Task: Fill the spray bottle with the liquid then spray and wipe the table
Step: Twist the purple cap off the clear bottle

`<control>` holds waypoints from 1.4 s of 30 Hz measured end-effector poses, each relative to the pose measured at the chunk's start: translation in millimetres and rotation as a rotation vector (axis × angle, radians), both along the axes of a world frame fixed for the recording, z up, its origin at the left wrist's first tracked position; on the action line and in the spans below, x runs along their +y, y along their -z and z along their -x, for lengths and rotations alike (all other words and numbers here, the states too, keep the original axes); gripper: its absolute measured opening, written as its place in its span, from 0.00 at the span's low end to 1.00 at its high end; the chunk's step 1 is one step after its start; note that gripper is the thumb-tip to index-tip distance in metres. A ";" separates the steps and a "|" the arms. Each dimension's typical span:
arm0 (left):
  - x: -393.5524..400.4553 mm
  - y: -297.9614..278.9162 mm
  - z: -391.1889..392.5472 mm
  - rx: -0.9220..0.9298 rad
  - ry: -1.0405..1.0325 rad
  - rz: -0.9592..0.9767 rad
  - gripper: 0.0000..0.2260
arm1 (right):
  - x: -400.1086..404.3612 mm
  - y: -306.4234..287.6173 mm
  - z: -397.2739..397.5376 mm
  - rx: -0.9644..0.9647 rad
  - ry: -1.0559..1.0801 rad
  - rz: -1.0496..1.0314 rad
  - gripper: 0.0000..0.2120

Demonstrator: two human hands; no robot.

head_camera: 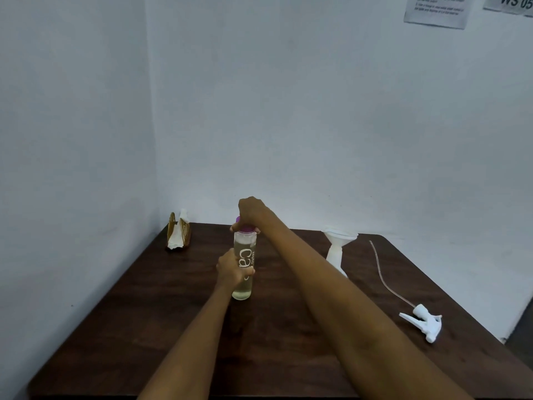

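Observation:
A clear bottle (244,287) of pale yellowish liquid stands upright mid-table, with white lettering and a purple cap (245,228). My left hand (230,269) wraps around the bottle's body. My right hand (251,210) grips the purple cap from above. To the right, a white spray bottle (336,255) stands with a white funnel (339,233) in its neck. Its white trigger head (424,321) lies on the table at the right, the thin dip tube (382,272) trailing back toward the wall.
The dark wooden table (173,327) sits in a corner of white walls. A wooden napkin holder (178,233) with white tissue stands at the back left. Paper notices (437,10) hang on the wall at the upper right.

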State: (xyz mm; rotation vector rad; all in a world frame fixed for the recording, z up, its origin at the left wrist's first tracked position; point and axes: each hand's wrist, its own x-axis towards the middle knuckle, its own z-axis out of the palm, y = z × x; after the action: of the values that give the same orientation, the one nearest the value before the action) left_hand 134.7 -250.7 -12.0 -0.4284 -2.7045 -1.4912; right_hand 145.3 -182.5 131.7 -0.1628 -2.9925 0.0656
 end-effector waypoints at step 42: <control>-5.7 -4.6 4.2 -0.059 0.063 0.107 0.28 | -16.1 -31.3 -10.0 -0.358 -0.086 0.035 0.17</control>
State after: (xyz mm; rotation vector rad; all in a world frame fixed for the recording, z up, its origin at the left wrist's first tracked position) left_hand 130.4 -256.5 -7.4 -0.4857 -2.8524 -1.3993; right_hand 155.3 -198.6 163.0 -0.0528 -3.3569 0.1094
